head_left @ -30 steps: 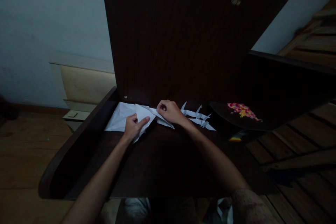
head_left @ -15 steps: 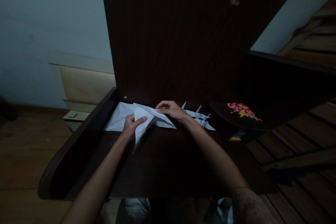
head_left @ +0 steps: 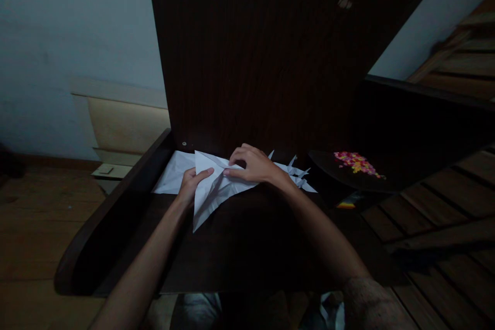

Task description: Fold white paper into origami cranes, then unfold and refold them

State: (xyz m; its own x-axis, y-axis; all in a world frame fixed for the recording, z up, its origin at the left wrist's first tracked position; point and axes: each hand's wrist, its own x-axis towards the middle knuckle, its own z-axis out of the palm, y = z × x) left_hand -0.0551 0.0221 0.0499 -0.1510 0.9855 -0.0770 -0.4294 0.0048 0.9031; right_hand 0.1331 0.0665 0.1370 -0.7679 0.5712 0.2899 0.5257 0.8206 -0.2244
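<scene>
A white sheet of folded paper (head_left: 205,192) is held up between both hands over the dark desk. My left hand (head_left: 189,185) grips its left side, thumb lying across the front and the fingers behind it. From the right, my right hand (head_left: 251,165) pinches the upper fold, its thumb near the middle crease and its fingers curled above. The paper's lower corner points down toward the desk. Behind it on the left lies more creased white paper (head_left: 172,174). Beyond my right wrist stand several pointed folded-paper shapes (head_left: 299,175), partly hidden by that arm.
The dark wooden desk (head_left: 232,258) has a raised side edge (head_left: 112,216) on the left and a tall panel (head_left: 255,62) behind. To the right, a dark surface carries a heap of small pink and yellow pieces (head_left: 358,163). Wooden slats (head_left: 436,206) lie further right.
My right hand has shifted left along the paper, its thumb now by the middle crease. The lower flap has opened out wider. My left hand stays nearly in place.
</scene>
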